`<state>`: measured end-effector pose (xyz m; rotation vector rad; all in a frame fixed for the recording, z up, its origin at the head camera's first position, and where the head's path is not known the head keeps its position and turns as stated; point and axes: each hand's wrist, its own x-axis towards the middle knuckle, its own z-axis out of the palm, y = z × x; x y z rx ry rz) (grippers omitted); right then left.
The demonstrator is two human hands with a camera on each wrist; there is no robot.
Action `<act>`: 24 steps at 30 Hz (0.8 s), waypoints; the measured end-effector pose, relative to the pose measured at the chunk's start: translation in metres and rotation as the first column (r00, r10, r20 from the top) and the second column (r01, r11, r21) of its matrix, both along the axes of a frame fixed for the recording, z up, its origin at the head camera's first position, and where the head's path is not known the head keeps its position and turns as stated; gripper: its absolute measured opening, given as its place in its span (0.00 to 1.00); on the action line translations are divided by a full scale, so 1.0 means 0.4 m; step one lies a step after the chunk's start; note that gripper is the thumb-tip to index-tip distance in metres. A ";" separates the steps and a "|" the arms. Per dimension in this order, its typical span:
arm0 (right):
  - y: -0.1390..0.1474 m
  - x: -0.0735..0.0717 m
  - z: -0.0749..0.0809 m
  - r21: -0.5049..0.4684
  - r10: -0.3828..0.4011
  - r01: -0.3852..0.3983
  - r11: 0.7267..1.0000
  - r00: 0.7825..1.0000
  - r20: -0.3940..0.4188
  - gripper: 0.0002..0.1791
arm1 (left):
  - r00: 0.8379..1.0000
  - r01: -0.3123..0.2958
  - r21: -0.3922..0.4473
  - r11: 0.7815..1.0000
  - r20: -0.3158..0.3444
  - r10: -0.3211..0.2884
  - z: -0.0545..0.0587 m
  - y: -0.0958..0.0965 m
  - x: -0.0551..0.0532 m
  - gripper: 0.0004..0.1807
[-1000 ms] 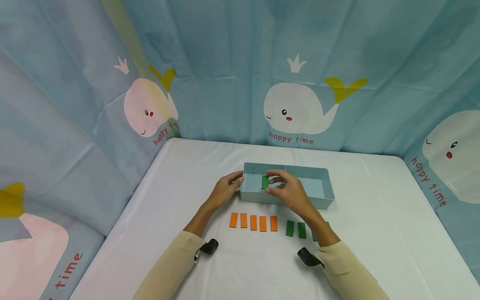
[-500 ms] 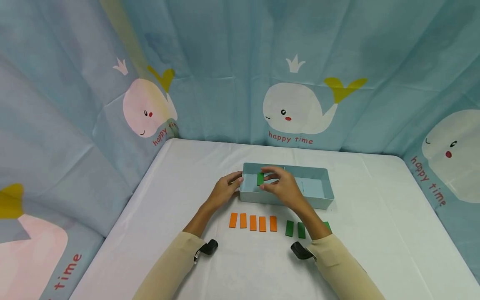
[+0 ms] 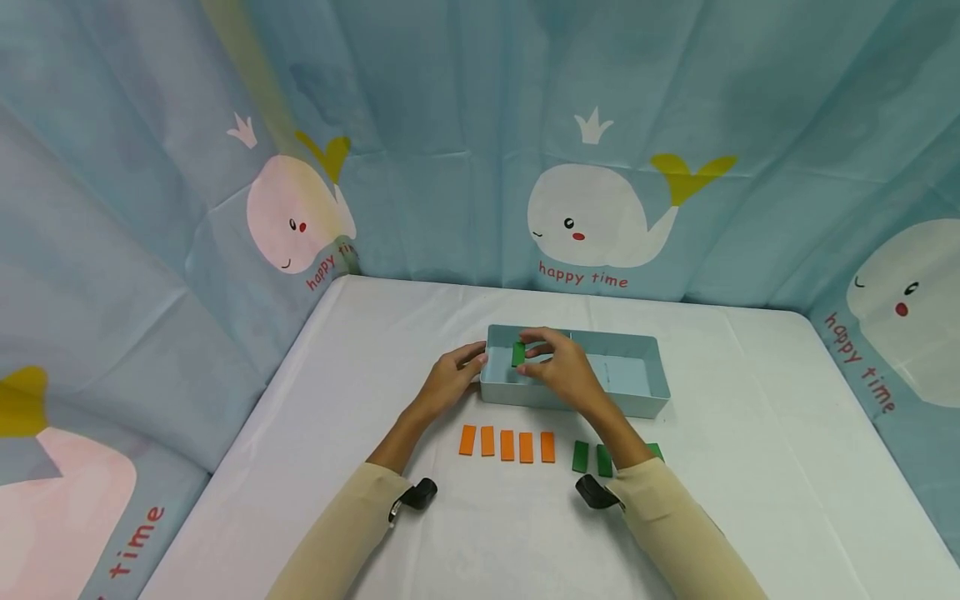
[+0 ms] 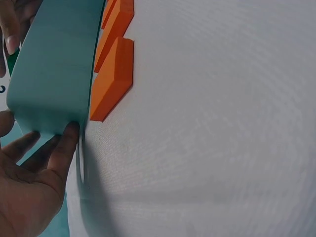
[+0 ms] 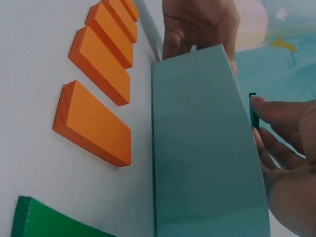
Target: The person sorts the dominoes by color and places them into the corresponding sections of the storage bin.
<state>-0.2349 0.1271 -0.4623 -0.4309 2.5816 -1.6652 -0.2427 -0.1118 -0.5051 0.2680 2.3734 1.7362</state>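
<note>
A long blue-grey box [image 3: 528, 395] with a divider stands on the white table. My right hand [image 3: 566, 371] pinches a small green block [image 3: 519, 355] between thumb and fingertips, above the box's left compartment. In the right wrist view that block [image 5: 254, 111] shows edge-on just past the rim. My left hand [image 3: 447, 379] rests its fingertips against the box's left end wall, with the thumb by the rim. In the left wrist view the left hand's fingers [image 4: 69, 140] lie extended along that end.
A row of several orange blocks [image 3: 507, 446] lies in front of the box. To their right are green blocks [image 3: 581, 457], partly hidden by the right forearm. A whale-printed blue curtain [image 3: 450, 208] hangs behind the table.
My right hand has carried the green block slightly left and toward the back of the left compartment, moving very little in the last half second. The left hand and box stay put.
</note>
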 end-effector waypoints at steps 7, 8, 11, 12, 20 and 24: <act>-0.014 -0.016 -0.001 0.024 -0.002 0.001 1.000 1.000 0.008 0.31 | 1.000 0.008 0.010 1.000 -0.001 -0.008 -0.001 -0.001 0.002 0.30; -0.016 -0.019 -0.002 0.032 -0.004 0.003 0.999 1.000 0.010 0.31 | 1.000 0.009 0.013 1.000 -0.001 -0.009 -0.001 -0.001 0.002 0.30; -0.020 -0.026 -0.003 0.045 -0.009 0.008 0.999 1.000 0.019 0.31 | 1.000 0.012 0.005 1.000 -0.008 -0.012 -0.001 -0.001 0.001 0.30; -0.021 -0.029 -0.004 0.048 -0.010 0.009 0.999 1.000 0.022 0.30 | 1.000 0.011 0.000 1.000 -0.011 -0.011 -0.001 -0.001 0.001 0.29; -0.033 -0.050 -0.009 0.089 -0.008 0.005 0.996 0.999 0.040 0.30 | 1.000 0.020 0.022 1.000 -0.006 -0.019 -0.001 -0.001 -0.001 0.30; -0.042 -0.061 -0.014 0.107 -0.004 -0.001 0.994 0.999 0.049 0.30 | 1.000 0.021 0.038 0.999 -0.007 -0.021 -0.003 -0.001 -0.001 0.31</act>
